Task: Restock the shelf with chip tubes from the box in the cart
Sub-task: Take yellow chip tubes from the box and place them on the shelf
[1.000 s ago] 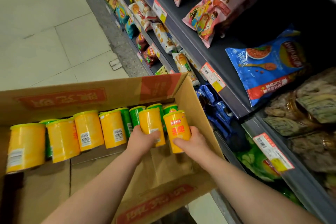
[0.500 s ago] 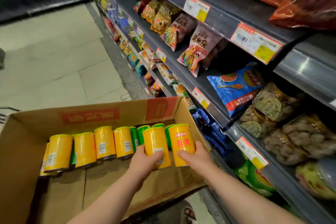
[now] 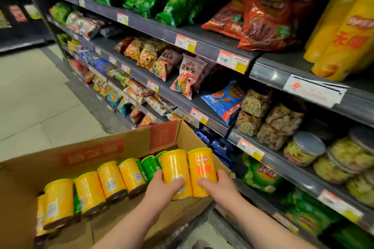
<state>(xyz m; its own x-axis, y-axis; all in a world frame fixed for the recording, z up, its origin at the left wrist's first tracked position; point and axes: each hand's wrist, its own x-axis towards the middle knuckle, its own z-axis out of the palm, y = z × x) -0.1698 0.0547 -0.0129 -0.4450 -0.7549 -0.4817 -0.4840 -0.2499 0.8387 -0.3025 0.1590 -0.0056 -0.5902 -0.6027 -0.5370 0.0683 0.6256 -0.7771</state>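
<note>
Pickup step: left hand (image 3: pixel 164 187) curled round one yellow cylindrical chip tube (image 3: pixel 174 164), right hand (image 3: pixel 219 187) round its neighbour (image 3: pixel 202 168), both in the brown cardboard box (image 3: pixel 40 168) at lower centre; next, probably lifting both clear toward the grey metal shelf (image 3: pixel 271 75) at upper right

One cardboard box (image 3: pixel 40 168) holds six yellow chip tubes (image 3: pixel 111 180) in plain view, with a seventh part hidden at its left end. At least three green tubes (image 3: pixel 150 168) peek out behind them. Up and right of the box are at least two tall yellow tubes (image 3: pixel 340 32).
</note>
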